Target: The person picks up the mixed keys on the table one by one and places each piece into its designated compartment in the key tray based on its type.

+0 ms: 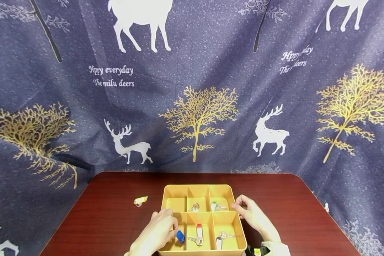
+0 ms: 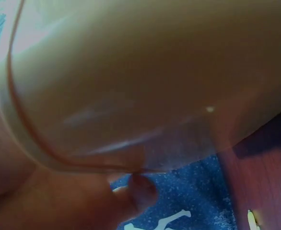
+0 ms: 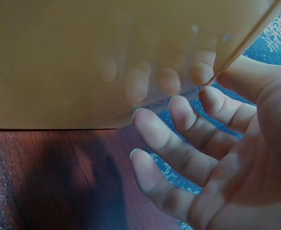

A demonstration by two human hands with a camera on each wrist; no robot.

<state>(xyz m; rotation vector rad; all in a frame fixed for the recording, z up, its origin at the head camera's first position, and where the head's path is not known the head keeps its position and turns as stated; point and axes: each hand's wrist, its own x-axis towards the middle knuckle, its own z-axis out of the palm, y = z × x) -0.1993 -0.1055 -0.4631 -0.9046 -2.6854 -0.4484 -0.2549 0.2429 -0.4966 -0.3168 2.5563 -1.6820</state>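
Note:
A yellow box with six compartments stands at the table's front. My left hand reaches over its left wall into the front left compartment. There its curled fingers are right at a key with a blue tag; I cannot tell whether they grip it. In the left wrist view one finger shows outside, below the box's rim. My right hand is at the box's right wall. Its thumb and index finger pinch the rim, the other fingers loosely bent beside the wall.
Keys with a red tag, a black-and-white tag, a green-and-white tag and a white-looking tag lie in other compartments. A yellow key tag lies on the red-brown table, left of the box. Behind hangs a patterned cloth.

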